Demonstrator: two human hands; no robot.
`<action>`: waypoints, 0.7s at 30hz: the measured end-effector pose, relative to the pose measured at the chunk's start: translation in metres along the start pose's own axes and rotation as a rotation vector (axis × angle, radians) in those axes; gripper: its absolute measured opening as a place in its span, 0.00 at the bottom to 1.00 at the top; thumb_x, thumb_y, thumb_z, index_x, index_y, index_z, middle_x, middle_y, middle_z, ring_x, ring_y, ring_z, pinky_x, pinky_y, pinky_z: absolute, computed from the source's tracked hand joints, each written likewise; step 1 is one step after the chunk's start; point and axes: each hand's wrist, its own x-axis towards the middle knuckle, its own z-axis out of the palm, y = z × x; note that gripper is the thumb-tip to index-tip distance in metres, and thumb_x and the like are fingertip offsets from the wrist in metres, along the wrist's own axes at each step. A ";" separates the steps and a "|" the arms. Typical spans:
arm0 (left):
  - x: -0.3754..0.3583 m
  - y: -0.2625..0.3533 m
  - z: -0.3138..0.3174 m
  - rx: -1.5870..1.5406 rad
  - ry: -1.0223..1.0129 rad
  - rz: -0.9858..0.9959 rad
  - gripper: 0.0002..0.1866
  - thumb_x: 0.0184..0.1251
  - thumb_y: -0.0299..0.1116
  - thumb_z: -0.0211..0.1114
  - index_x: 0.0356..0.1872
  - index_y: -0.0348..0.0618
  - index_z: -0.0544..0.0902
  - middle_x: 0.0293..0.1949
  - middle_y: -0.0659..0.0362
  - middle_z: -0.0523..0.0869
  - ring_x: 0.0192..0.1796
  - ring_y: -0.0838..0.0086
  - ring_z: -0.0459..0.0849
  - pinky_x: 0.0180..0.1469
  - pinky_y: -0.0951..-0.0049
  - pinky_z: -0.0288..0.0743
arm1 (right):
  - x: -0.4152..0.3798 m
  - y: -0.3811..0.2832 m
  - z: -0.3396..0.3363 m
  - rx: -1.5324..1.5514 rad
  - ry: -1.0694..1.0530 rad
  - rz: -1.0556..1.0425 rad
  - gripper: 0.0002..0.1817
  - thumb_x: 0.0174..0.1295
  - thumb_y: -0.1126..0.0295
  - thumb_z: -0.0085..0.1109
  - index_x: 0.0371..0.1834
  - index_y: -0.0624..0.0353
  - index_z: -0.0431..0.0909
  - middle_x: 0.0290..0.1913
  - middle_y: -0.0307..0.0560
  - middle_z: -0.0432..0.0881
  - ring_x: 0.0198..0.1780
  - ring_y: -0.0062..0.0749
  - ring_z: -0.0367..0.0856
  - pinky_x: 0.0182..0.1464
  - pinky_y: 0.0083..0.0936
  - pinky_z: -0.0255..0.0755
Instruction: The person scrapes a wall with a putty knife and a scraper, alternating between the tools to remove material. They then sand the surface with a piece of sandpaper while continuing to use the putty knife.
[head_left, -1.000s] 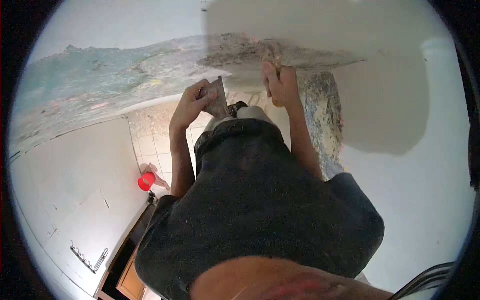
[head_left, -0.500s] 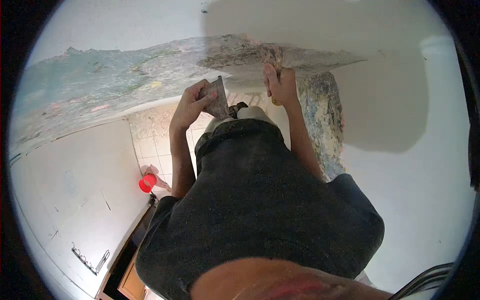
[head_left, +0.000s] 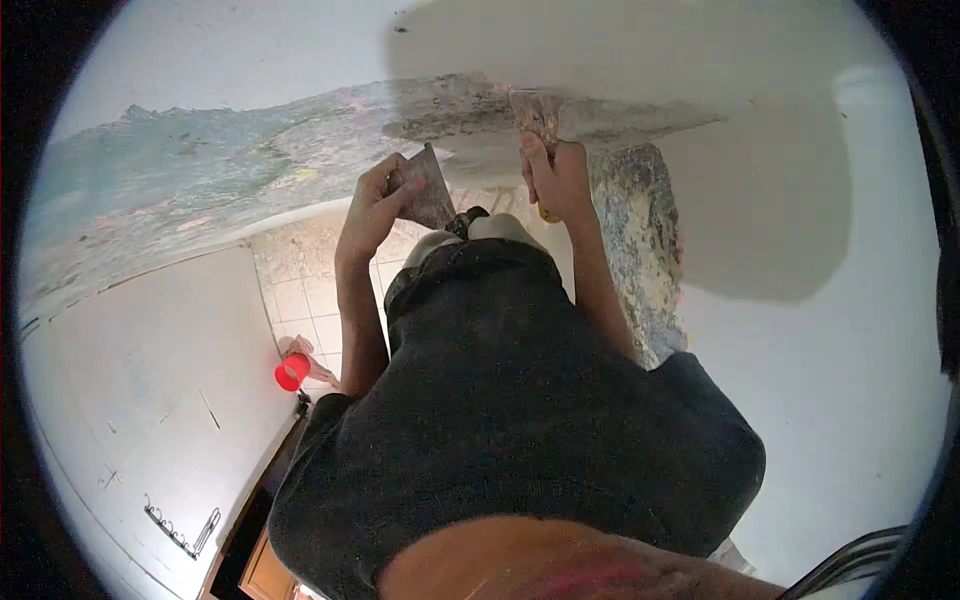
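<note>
My left hand (head_left: 372, 210) grips a flat grey blade (head_left: 430, 190), thumb across its face and one corner pointing up. Raised to the right of it, my right hand (head_left: 562, 182) is wrapped round a putty knife (head_left: 537, 113). A bit of the knife's yellow handle shows below the fist, and its smeared blade points up over the stripped wall band (head_left: 450, 112). That band is mottled grey, blue and pink, with white wall above it. The flat blade is held apart from the putty knife, in front of my body.
A stripped vertical strip (head_left: 642, 240) runs down the wall beside my right forearm. On the tiled floor (head_left: 318, 297) at lower left is a red container (head_left: 292, 373) beside a pinkish cloth. A hook rack (head_left: 172, 530) hangs on the left wall. Dark cables (head_left: 850, 562) lie at lower right.
The putty knife's blade has turned slightly to the left, and my right hand sits a little lower. The whole view has shifted slightly. Both hands keep their holds.
</note>
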 end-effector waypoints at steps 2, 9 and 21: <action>-0.004 -0.001 0.001 0.005 -0.007 -0.029 0.07 0.69 0.30 0.63 0.36 0.38 0.76 0.28 0.64 0.77 0.31 0.83 0.76 0.35 0.76 0.74 | 0.001 -0.004 0.002 0.033 0.011 0.001 0.25 0.74 0.62 0.49 0.16 0.61 0.73 0.09 0.38 0.67 0.08 0.19 0.66 0.13 0.22 0.61; -0.005 0.002 -0.002 -0.032 -0.033 -0.026 0.07 0.69 0.29 0.63 0.37 0.37 0.76 0.29 0.63 0.80 0.33 0.82 0.80 0.36 0.75 0.79 | 0.014 -0.014 -0.006 -0.165 -0.097 -0.062 0.28 0.73 0.55 0.50 0.14 0.60 0.72 0.09 0.37 0.67 0.09 0.21 0.66 0.14 0.25 0.63; -0.001 -0.009 -0.017 -0.009 -0.015 -0.023 0.07 0.68 0.31 0.64 0.36 0.40 0.76 0.29 0.66 0.77 0.33 0.82 0.78 0.37 0.75 0.76 | 0.006 0.004 -0.017 -0.221 -0.079 0.087 0.29 0.71 0.53 0.53 0.15 0.64 0.72 0.10 0.45 0.67 0.12 0.27 0.62 0.19 0.34 0.59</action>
